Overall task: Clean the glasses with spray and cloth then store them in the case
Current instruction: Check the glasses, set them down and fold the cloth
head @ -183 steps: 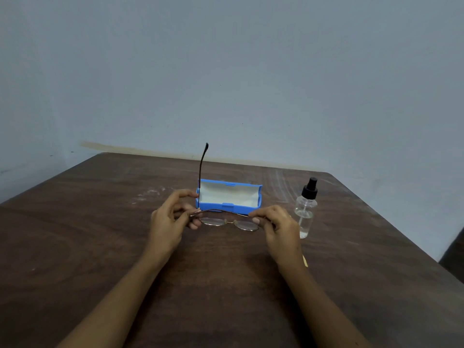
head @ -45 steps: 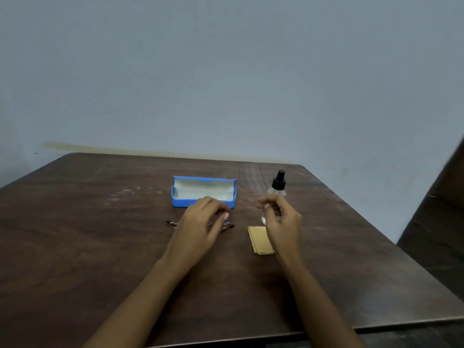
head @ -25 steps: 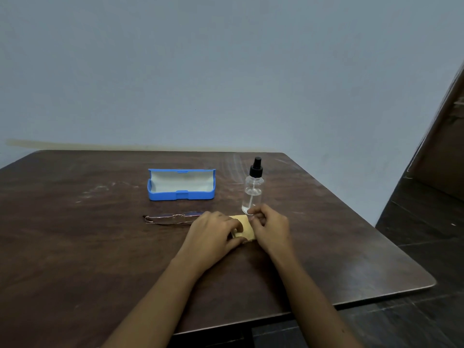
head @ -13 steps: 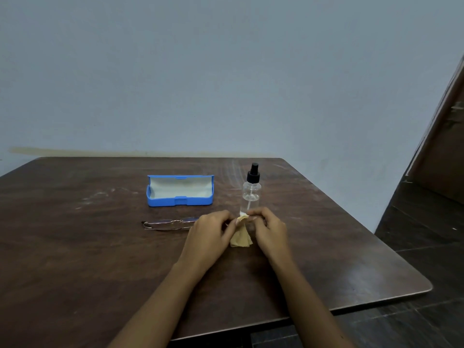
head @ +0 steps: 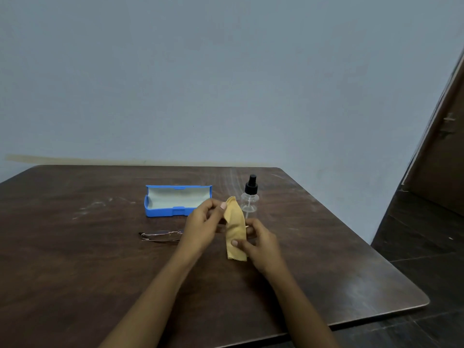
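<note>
We hold the cloth point(head: 236, 231) up off the bench point(head: 75, 272). Our left grip point(head: 200, 224) pinches its top corner and our right grip point(head: 261, 243) is clamped on its lower part, so it hangs long and can be spread for wiping. The glasses point(head: 160, 235) lie on the bench just left of our hands, waiting. The spray bottle point(head: 250, 197) stands upright close behind the cloth, within easy reach. The case point(head: 175, 200) sits open beyond the glasses, ready to take them.
</note>
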